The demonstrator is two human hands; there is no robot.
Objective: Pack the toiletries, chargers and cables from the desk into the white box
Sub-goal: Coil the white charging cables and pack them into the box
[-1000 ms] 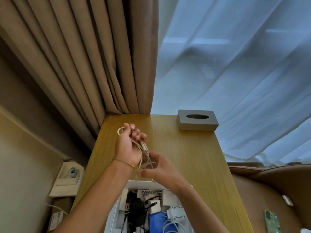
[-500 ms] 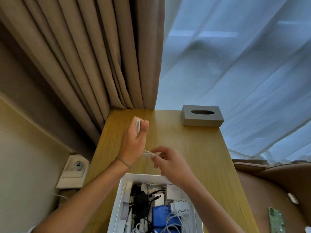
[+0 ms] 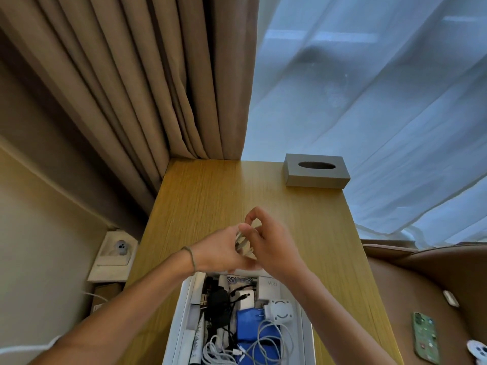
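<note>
Pinching a coiled pale cable (image 3: 243,242) between them, left hand (image 3: 221,250) and right hand (image 3: 268,243) meet just above the white box's (image 3: 181,306) far edge; loop count unclear. The box, holding chargers and cables, sits on the bench (image 3: 210,196); grey tissue box (image 3: 316,173) beyond.

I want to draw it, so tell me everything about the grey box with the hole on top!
The grey tissue box is a low rectangular cover, matte grey, with a dark oval slot in its top. No tissue shows in the slot. It sits flat at the far right corner of the wooden desk, beside the sheer white curtain. Nothing touches it but the desk; both hands are nearer the camera.
</note>
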